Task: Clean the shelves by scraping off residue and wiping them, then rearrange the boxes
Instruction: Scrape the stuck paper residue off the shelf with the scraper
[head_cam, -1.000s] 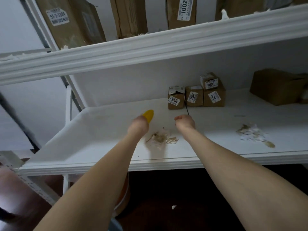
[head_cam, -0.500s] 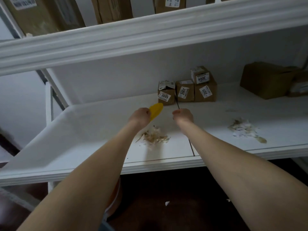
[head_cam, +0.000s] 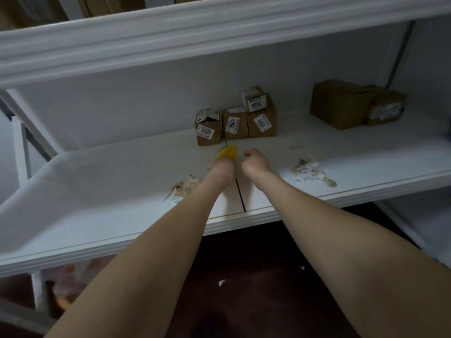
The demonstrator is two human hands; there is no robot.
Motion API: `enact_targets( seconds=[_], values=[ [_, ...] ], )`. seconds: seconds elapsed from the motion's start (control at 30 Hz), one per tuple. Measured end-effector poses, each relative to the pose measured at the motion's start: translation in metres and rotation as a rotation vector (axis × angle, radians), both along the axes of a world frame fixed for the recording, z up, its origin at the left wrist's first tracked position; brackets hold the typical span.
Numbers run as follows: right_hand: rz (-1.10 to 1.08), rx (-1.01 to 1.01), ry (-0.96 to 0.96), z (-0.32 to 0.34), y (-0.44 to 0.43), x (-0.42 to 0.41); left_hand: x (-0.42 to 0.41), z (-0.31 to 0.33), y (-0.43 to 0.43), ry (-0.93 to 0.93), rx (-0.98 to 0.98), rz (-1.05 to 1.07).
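Note:
My left hand grips a yellow scraper whose tip points toward the small boxes at the back of the white shelf. My right hand hovers beside it with fingers curled and nothing visible in it. A pile of scraped residue lies just left of my left wrist. A second pile of white and brown residue lies to the right. Small labelled cardboard boxes, 3005, 2007 and 2011, stand by the back wall, with box 3004 stacked on top.
Two larger brown boxes sit at the back right of the shelf. The upper shelf's thick white edge overhangs close above, with more boxes on it. A dark seam splits the shelf board. The dark floor below holds paper scraps.
Both hands have moved farther back and to the right along the shelf, leaving the left residue pile behind the left wrist. The view has shifted right and closer.

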State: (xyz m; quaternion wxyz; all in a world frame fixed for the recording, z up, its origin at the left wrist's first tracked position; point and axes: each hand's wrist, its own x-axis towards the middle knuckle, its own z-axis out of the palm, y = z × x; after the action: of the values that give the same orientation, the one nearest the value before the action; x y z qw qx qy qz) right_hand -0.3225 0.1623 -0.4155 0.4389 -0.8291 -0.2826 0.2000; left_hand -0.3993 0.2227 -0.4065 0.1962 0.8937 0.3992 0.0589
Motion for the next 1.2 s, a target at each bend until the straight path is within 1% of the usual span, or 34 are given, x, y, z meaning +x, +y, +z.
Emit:
enact_targets(
  seconds=[0.07,0.2,0.3,0.4,0.47,0.57,0.7,0.87,1.07,1.2],
  values=[
    [-0.001,-0.003,-0.001,-0.002,-0.011,0.004,0.003,-0.006,-0.005,0.072,0.016,0.031],
    [-0.011,-0.028,0.003,-0.007,-0.039,0.013,0.009,-0.011,-0.015,0.198,0.077,-0.040],
    [-0.007,-0.035,-0.008,-0.010,-0.062,0.021,0.009,-0.009,-0.025,0.269,0.119,-0.001],
    [-0.019,-0.038,-0.008,-0.014,-0.086,0.025,0.008,-0.009,-0.036,0.252,0.148,0.039],
    [-0.028,-0.027,0.010,-0.019,-0.100,0.026,0.010,-0.008,-0.048,0.196,0.179,0.054],
    [-0.048,-0.003,0.012,-0.018,-0.116,0.030,0.020,0.000,-0.075,0.112,0.201,0.006],
    [-0.091,0.032,-0.012,0.001,-0.132,0.041,0.046,0.017,-0.112,0.098,0.162,-0.096],
    [-0.131,0.130,0.078,0.013,-0.159,0.053,0.069,0.032,-0.160,0.070,0.169,-0.182],
    [-0.215,0.181,0.138,0.014,-0.222,0.081,0.100,0.042,-0.218,0.028,0.164,-0.219],
    [-0.261,0.212,0.165,0.017,-0.263,0.107,0.121,0.041,-0.252,0.058,0.190,-0.249]
  ],
)
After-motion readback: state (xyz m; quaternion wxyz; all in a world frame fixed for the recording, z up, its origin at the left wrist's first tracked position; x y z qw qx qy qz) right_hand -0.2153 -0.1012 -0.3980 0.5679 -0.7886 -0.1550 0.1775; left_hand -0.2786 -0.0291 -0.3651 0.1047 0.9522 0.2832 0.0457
